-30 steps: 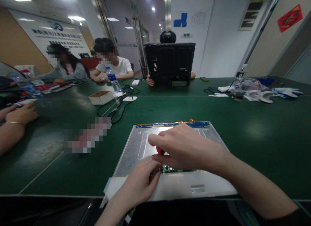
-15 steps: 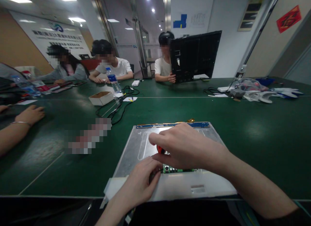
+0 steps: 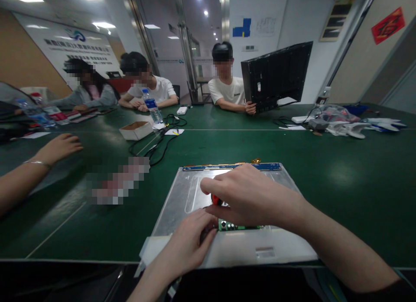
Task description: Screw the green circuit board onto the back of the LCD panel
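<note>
A flat metal-backed display panel [image 3: 169, 206] lies near the table's front edge, with a blue circuit strip [image 3: 273, 167] along its far side. Across its near part runs a white plastic strip [image 3: 240, 250], and a green circuit board [image 3: 240, 227] shows just behind that. My right hand [image 3: 247, 193] is closed from above around the red and black handle of a screwdriver [image 3: 216, 199]; its tip is hidden. Beside it, my left hand [image 3: 191, 235] rests at the board's left end, fingers bent and pressed together. What those fingers pinch is hidden.
On the green table [image 3: 341, 172] are a small white box [image 3: 136, 131], a water bottle [image 3: 152, 107], black cables [image 3: 159, 146], plastic bags and gloves [image 3: 383, 123]. A co-worker opposite holds a black monitor housing [image 3: 276, 76]. Another person's hand [image 3: 61, 148] reaches in at left.
My hands and the panel have hardly moved. The black housing opposite has shifted right and turned. The other person's hand at left has moved right and is lifted.
</note>
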